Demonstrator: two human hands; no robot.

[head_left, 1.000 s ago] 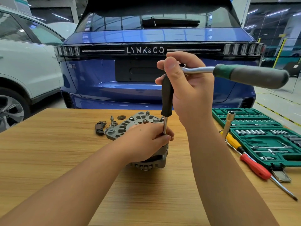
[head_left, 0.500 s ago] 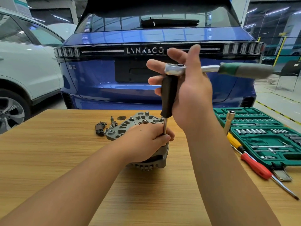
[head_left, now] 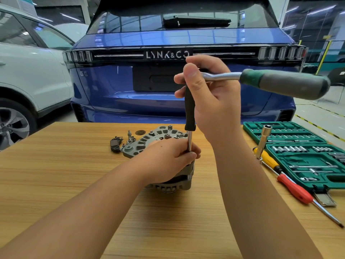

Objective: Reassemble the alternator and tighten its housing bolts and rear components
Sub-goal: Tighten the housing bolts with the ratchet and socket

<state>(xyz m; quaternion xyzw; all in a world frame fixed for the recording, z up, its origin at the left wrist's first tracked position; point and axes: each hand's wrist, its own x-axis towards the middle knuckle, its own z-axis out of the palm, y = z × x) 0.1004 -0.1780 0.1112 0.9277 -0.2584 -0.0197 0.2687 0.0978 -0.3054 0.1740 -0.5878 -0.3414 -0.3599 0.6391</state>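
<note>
grey alternator (head_left: 179, 181) stands on the table, black-handled extension (head_left: 189, 111) upright on it under the ratchet (head_left: 280, 82).

Both forearms (head_left: 104, 206) are bare, with no sleeves, gloves or jewellery.

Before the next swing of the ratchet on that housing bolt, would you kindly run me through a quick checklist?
1. Left hand steadies the alternator and pinches the extension shaft: ok.
2. Right hand grips the extension's black handle under the ratchet: ok.
3. Extension upright: ok.
4. Socket seated on the bolt: cannot tell, hidden by the left hand.
5. Alternator resting flat on the table: ok.
6. Ratchet handle's swing clear of the standing socket: ok; it passes above.
</note>
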